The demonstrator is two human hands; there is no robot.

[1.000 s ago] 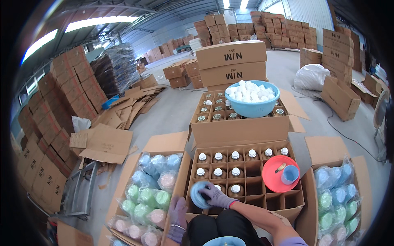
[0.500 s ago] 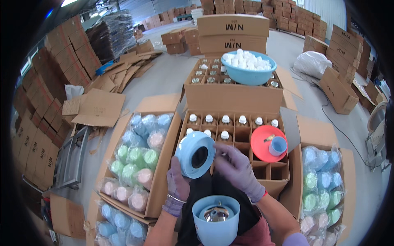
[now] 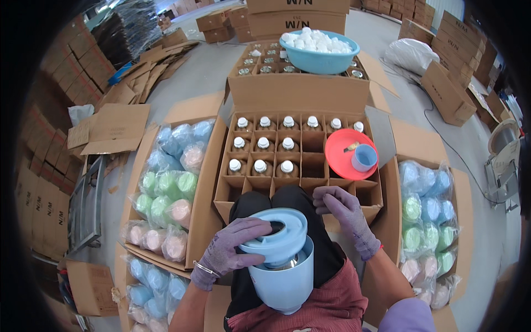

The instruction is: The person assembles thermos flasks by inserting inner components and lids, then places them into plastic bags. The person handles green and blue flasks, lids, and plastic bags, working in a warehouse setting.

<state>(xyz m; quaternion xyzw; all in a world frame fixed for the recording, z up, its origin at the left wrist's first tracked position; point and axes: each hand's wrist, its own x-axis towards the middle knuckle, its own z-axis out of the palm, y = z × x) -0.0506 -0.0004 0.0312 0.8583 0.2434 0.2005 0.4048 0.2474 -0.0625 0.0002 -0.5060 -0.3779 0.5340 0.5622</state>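
Note:
My left hand (image 3: 232,246) grips a light blue ring-shaped plastic cap (image 3: 287,235) with a dark centre, fingers over its top and thumb at its side. The cap sits tilted on the mouth of a light blue plastic flask body (image 3: 283,288) between my legs. A shiny silvery liner (image 3: 292,262) shows in the gap beneath the cap. My right hand (image 3: 344,217) is raised to the right of the flask, near the carton's front edge. Its fingers are loosely bent and apart, with nothing visible in them. Both hands wear purple gloves.
Ahead, a divided carton (image 3: 298,99) holds several white-capped bottles and a red plate (image 3: 338,149) with a blue cup (image 3: 364,157). Behind stands a blue basin (image 3: 321,60) of white pieces. Cartons of bagged coloured parts flank me at left (image 3: 217,166) and right (image 3: 462,221).
My left hand has lowered the blue cap from over the carton onto the flask body. My right hand has moved away from the cap to the right. The view has tilted down.

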